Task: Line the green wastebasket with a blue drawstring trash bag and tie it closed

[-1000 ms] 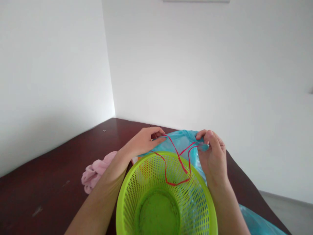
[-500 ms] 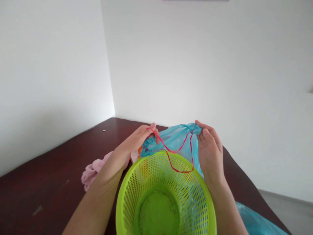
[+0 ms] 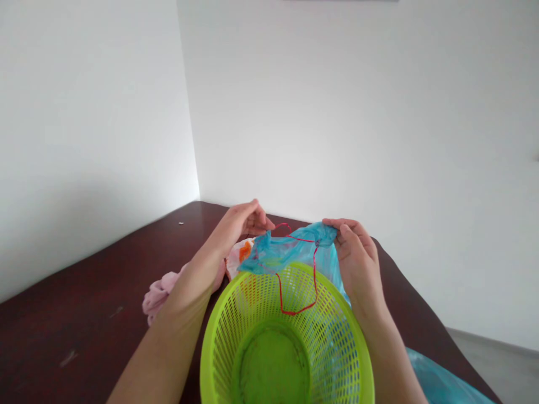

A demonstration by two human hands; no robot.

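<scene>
Head view, left hand (image 3: 246, 220) and right hand (image 3: 359, 251), fingers pinching blue bag (image 3: 283, 253), red cord (image 3: 288, 313) over green basket (image 3: 206, 349)

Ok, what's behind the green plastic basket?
Behind the green plastic basket: a blue plastic bag and part of a white-and-orange item I can't identify. Orange and blue show through the perforated wall, which hides their lower outlines.
</scene>
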